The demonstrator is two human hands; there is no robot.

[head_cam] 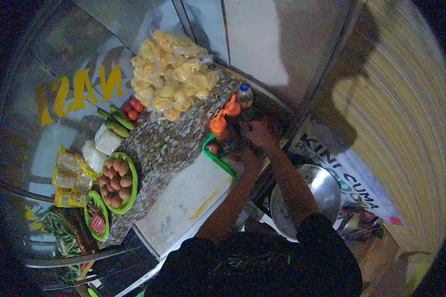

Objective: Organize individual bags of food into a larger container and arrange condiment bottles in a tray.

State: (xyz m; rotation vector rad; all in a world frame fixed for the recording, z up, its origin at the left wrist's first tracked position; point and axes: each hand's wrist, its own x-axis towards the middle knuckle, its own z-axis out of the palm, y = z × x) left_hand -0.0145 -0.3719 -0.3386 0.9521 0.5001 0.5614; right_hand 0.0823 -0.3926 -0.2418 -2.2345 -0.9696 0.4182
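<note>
Both my hands are at a green plastic tray (220,162) in dim light. My right hand (261,130) reaches over its far side, fingers bent in shadow. Closer to me, my left hand (252,160) is low at the tray's near side. What either hand grips is too dark to make out. Left of my hands stand two squeeze bottles with orange nozzle caps, one nearer (218,124) and one farther (232,106). Behind them is a clear plastic bottle (245,95) with a blue cap. A small red item (212,149) lies in the tray's corner.
A white board (186,200) lies before me beside a pebble-patterned counter (163,144). Bagged yellow crackers (174,74), tomatoes (133,108), cucumbers (116,120) and a green plate of eggs (133,196) line the glass. A large metal pan (321,185) sits under my right forearm.
</note>
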